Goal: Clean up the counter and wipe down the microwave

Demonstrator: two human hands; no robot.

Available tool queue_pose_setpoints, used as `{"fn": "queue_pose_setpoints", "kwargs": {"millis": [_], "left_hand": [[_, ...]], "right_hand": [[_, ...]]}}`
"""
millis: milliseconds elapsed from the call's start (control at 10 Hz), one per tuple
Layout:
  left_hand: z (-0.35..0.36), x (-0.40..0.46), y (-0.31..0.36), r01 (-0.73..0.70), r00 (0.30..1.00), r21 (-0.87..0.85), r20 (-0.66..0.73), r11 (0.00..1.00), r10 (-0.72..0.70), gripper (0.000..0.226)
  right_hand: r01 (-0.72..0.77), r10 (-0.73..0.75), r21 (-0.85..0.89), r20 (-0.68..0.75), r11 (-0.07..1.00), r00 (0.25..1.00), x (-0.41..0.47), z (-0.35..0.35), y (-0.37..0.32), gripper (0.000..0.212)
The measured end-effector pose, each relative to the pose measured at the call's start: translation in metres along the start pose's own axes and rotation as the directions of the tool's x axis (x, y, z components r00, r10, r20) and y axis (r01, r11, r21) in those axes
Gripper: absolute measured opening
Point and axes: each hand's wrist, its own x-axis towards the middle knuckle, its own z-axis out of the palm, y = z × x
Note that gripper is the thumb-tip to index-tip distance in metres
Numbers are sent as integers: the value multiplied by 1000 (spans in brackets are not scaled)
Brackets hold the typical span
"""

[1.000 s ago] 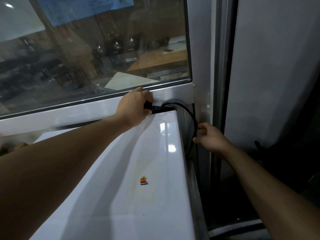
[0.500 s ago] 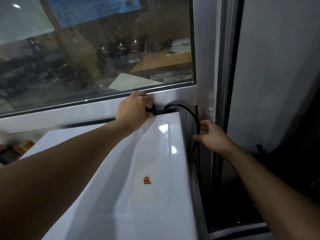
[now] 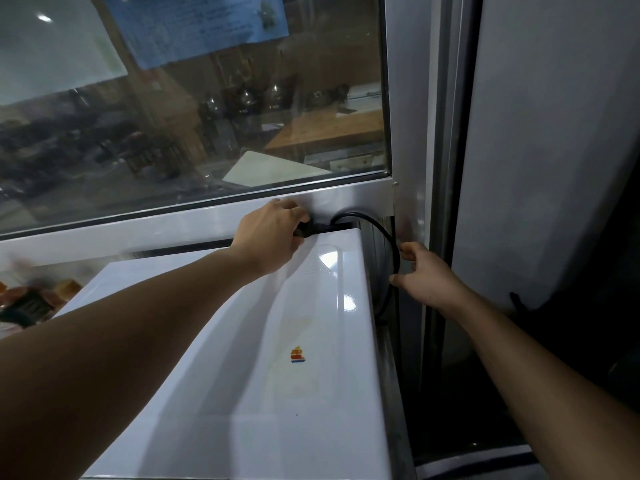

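Observation:
The white microwave (image 3: 263, 393) fills the lower middle of the view, seen from above, with a small red and blue sticker (image 3: 298, 355) on its glossy top. My left hand (image 3: 273, 233) is at its back edge, closed around the black plug of the power cord (image 3: 384, 233). The cord loops right and drops down the microwave's right side. My right hand (image 3: 426, 275) pinches the cord there, in the narrow gap beside the metal frame.
A glass window (image 3: 207, 116) with a metal frame (image 3: 408, 133) stands right behind the microwave. A blue paper (image 3: 197, 26) is stuck on the glass. A grey panel (image 3: 554, 150) rises at the right. Blurred brown and dark items (image 3: 31, 299) lie at the far left.
The view has shifted slightly. My right hand has slid a little higher along the cord. My left hand stays on the plug at the microwave's back edge.

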Motion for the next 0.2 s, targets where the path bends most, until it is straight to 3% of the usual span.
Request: {"fn": "queue_pose_setpoints", "kwargs": {"millis": [200], "left_hand": [[-2,0,9,17,1000,-19,-10,1000,-17,32]], "right_hand": [[-2,2,-21,-22,1000,1000,-5,-5,-6,73]]}}
